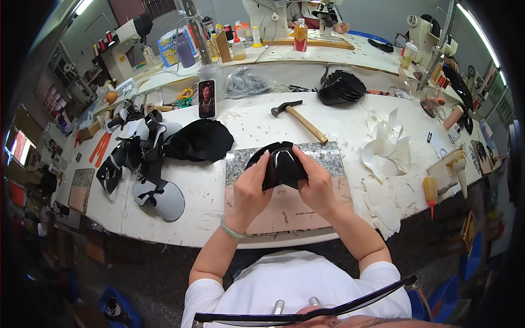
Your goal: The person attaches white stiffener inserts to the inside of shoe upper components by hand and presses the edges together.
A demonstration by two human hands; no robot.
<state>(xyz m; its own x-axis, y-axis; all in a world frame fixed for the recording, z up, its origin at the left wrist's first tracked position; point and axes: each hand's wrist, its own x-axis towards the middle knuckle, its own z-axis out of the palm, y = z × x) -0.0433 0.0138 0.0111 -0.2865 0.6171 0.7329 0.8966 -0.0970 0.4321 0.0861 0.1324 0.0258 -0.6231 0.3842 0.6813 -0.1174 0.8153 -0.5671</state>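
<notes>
A glossy black shoe upper point(283, 168) is bent into a curve between my two hands, above a speckled stone slab point(332, 159). My left hand point(251, 186) grips its left side, with the thumb on top. My right hand point(317, 183) holds its right edge in the same way. Some fingers of both hands are hidden beneath the piece. Beyond the slab lies a hammer point(306, 123) with a wooden handle, its head to the far left. To the left rests a matte black piece of material point(199, 140), beside a heap of black and grey shoe parts point(134, 150).
A phone point(206, 99) stands upright at the back. Black stacked pieces point(342, 87) lie far right of it. White curled sheets point(385, 147) and an orange-tipped glue bottle point(430, 190) are on the right. Red-handled tools point(100, 148) lie left. Another person point(311, 13) sits behind a sewing machine.
</notes>
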